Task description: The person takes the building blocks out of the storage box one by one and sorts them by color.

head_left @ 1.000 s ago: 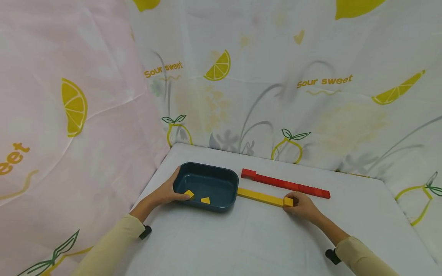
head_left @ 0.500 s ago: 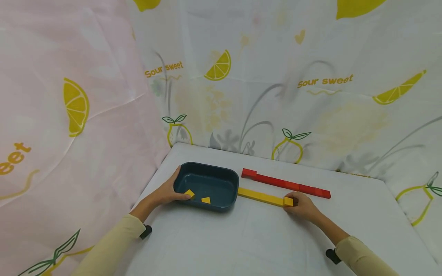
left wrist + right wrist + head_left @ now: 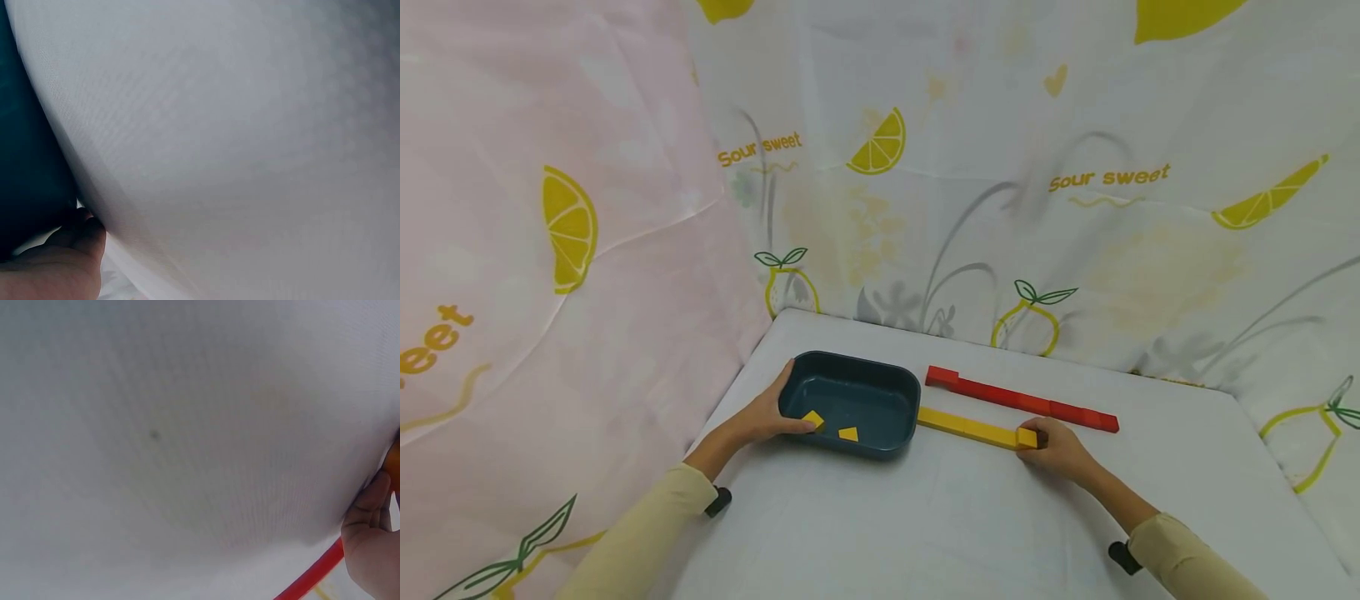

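My left hand (image 3: 763, 417) grips the left end of a dark teal rectangular dish (image 3: 865, 398). Its thumb lies over the near rim beside a yellow block (image 3: 813, 418), and another yellow block (image 3: 848, 434) lies inside. On the white table, a row of yellow blocks (image 3: 966, 427) runs rightward from the dish. At that row's right end, my right hand (image 3: 1062, 448) pinches a yellow block (image 3: 1026, 438). The right wrist view catches the hand (image 3: 373, 544) at its edge with the block (image 3: 394, 465); the left wrist view shows fingers (image 3: 62, 259) against the dish (image 3: 28, 137).
Behind the yellow row lies a roughly parallel line of red blocks (image 3: 1000, 394), its left end block set slightly out of line. A lemon-print cloth (image 3: 955, 225) hangs along the back and left of the white table (image 3: 925, 533).
Both hands, the dish and the block rows keep their places; only the head view has shifted very slightly.
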Demonstrator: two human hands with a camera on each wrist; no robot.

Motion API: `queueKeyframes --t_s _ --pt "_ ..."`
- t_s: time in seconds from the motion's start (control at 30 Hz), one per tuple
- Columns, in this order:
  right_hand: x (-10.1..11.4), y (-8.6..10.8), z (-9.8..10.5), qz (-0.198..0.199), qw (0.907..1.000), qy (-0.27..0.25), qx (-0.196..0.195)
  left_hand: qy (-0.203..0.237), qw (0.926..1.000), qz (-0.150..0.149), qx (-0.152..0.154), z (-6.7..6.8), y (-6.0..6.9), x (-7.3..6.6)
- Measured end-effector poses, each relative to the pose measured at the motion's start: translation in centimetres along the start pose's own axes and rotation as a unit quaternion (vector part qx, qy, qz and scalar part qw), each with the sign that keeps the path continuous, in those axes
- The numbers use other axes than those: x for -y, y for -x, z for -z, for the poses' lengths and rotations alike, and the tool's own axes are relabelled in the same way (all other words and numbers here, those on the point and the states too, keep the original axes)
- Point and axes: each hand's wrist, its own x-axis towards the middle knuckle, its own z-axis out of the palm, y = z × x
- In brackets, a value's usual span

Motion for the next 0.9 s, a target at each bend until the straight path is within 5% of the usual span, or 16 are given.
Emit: queueKeyframes --t_s 0.53,0.9 --pt "-0.1 1.0 0.3 0.022 0.9996 0.011 -0.016 0.005 0.9999 -0.014 0.004 -0.2 0.4 -0.4" --pt "3.6 1.2 2.4 0.092 0.9945 0.015 -0.049 0.015 0.9996 -0.023 0.005 0.1 0.5 -0.3"
